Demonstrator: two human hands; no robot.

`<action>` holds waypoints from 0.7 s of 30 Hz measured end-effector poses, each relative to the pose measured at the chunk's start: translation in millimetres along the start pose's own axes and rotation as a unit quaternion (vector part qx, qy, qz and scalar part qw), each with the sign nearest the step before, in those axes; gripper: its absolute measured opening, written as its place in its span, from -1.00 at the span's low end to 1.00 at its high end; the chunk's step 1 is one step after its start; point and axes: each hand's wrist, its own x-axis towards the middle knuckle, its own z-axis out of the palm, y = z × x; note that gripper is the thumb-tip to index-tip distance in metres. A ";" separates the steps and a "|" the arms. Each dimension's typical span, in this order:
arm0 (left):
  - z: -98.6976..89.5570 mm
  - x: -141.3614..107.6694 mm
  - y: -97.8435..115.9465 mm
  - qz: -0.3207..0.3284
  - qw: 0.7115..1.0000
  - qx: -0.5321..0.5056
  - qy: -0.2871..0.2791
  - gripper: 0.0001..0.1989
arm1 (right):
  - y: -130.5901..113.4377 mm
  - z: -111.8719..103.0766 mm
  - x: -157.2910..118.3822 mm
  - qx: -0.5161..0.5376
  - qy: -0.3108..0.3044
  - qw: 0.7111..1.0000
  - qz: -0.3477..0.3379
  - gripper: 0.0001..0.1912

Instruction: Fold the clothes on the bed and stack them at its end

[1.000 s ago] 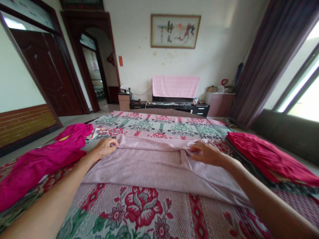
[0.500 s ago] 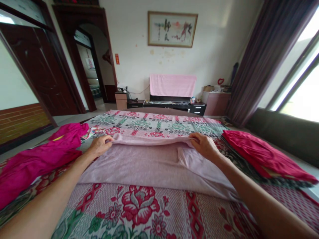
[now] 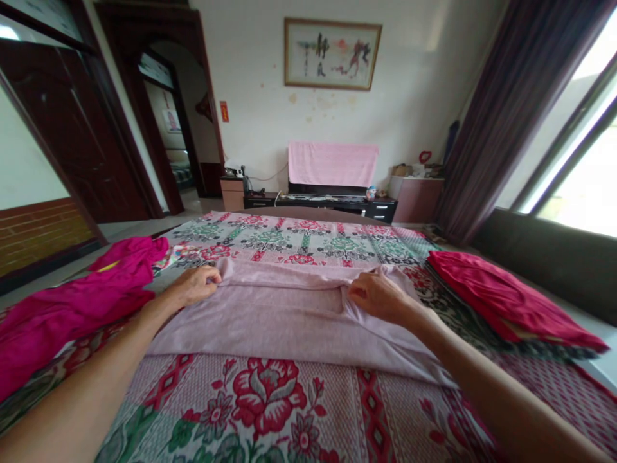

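A pale pink top (image 3: 284,321), its far part folded over toward me, is spread across the flowered bedspread (image 3: 270,399). At its far left corner, my left hand (image 3: 200,285) is closed with the cloth pinched in its fingers. My right hand (image 3: 378,296) is also closed, gripping the cloth right of the middle, by a bunched fold. Part of the top lies beyond and under my right wrist. The fingertips of both hands are partly hidden.
Bright magenta clothing (image 3: 87,302) lies rumpled on the left. A folded red garment (image 3: 506,296) sits on the right. Beyond the bed, a pink cloth (image 3: 332,164) covers a screen on a low black cabinet (image 3: 318,204). A dark curtain (image 3: 501,116) hangs at the right.
My right hand has moved left and nearer, off the far right corner onto the fold. The far edge, held up before, now lies lower and flatter. My left hand has barely shifted.
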 end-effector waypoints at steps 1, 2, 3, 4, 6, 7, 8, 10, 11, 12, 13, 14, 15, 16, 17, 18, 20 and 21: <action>0.2 -0.1 0.0 0.003 1.000 0.000 0.000 -0.77 | -6.2 3.1 -0.4 -0.012 -0.014 1.000 0.007 -0.77; 0.2 -0.2 0.0 0.005 1.000 -0.002 0.000 -0.77 | -11.7 6.8 -1.1 -0.021 -0.026 0.999 0.011 -0.75; 0.1 -0.4 0.1 0.004 1.000 -0.005 0.000 -0.77 | -16.2 10.8 -1.9 -0.026 -0.035 0.999 0.012 -0.75; -0.2 -0.7 0.4 0.003 1.000 -0.008 0.000 -0.77 | -19.7 14.5 -2.7 -0.028 -0.041 0.999 0.007 -0.75; -1.0 -1.4 1.2 -0.001 1.000 -0.014 0.000 -0.78 | -23.6 20.0 -3.9 -0.029 -0.045 0.998 -0.018 -0.75; -1.6 -1.7 1.6 -0.003 1.000 -0.016 -0.001 -0.78 | -24.3 21.2 -4.0 -0.031 -0.043 0.998 -0.031 -0.76; -2.1 -1.9 2.0 -0.003 1.000 -0.017 -0.002 -0.78 | -24.5 21.4 -3.8 -0.035 -0.039 0.998 -0.039 -0.76; -2.7 -2.0 2.1 -0.002 1.000 -0.019 -0.006 -0.78 | -24.2 18.9 -2.3 -0.038 -0.028 0.998 -0.032 -0.74; -2.9 -1.9 1.9 0.000 1.000 -0.020 -0.007 -0.78 | -23.9 16.7 -1.1 -0.035 -0.015 0.999 -0.022 -0.71; -2.9 -1.8 1.6 0.002 1.000 -0.021 -0.010 -0.78 | -23.5 14.5 0.5 -0.031 0.004 0.999 -0.011 -0.69; -2.7 -1.6 1.1 0.004 1.000 -0.022 -0.013 -0.78 | -23.1 12.6 2.4 -0.026 0.027 0.999 0.000 -0.70; -2.5 -1.5 0.5 0.004 1.000 -0.024 -0.017 -0.78 | -22.5 11.3 4.5 -0.021 0.051 0.998 0.010 -0.72; -2.1 -1.3 -0.1 0.004 0.999 -0.026 -0.021 -0.77 | -21.6 10.9 6.9 -0.019 0.071 0.997 0.021 -0.76; -1.6 -1.2 -0.6 0.006 0.999 -0.026 -0.024 -0.77 | -20.4 11.5 9.3 -0.019 0.079 0.996 0.031 -0.78; -1.0 -1.1 -1.1 0.007 0.999 -0.025 -0.025 -0.76 | -18.8 13.0 11.7 -0.021 0.075 0.996 0.043 -0.78; -0.3 -1.1 -1.6 0.008 0.999 -0.022 -0.023 -0.77 | -16.9 15.1 14.0 -0.022 0.066 0.996 0.052 -0.79; 0.8 -1.1 -2.2 0.007 1.000 -0.020 -0.012 -0.77 | -12.6 19.6 17.7 -0.015 0.064 0.996 0.060 -0.78; 1.0 -1.2 -2.2 0.003 1.000 -0.021 -0.005 -0.77 | -10.2 21.0 18.8 -0.006 0.078 0.995 0.059 -0.75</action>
